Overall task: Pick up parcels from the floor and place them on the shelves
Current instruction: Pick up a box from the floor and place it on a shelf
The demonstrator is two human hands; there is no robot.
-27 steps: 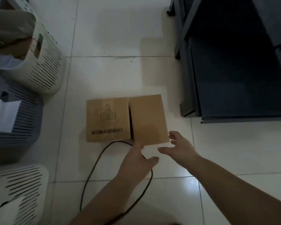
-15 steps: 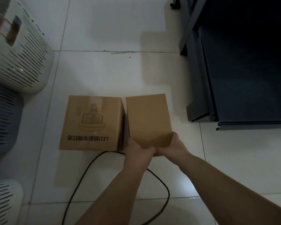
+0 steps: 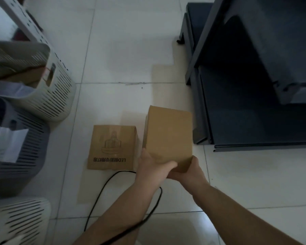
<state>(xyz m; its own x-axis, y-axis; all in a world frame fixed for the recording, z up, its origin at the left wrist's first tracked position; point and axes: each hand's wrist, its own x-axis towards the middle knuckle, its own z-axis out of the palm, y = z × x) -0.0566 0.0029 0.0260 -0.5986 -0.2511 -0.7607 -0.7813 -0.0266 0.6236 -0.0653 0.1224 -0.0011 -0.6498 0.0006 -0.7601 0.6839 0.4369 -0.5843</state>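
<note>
A plain brown cardboard parcel [image 3: 168, 135] is raised off the white tiled floor, held at its near end by both hands. My left hand [image 3: 152, 166] grips its near left corner and my right hand [image 3: 189, 171] wraps its near right corner from below. A second brown parcel [image 3: 112, 147], printed with a lamp drawing and "LED" text, lies flat on the floor just left of the held one. The dark grey metal shelf unit [image 3: 254, 96] stands to the right, its lowest shelf near floor level.
Slotted plastic baskets stand along the left: a pale one [image 3: 48, 96] holding items, a grey one [image 3: 16, 152] with white paper, another pale one [image 3: 19, 220] at the bottom. A black cable [image 3: 102, 190] loops over the tiles under my arms.
Both hands went from open and reaching to closed on the plain parcel's near end. The parcel has since risen off the floor and shifted right, away from the printed parcel.
</note>
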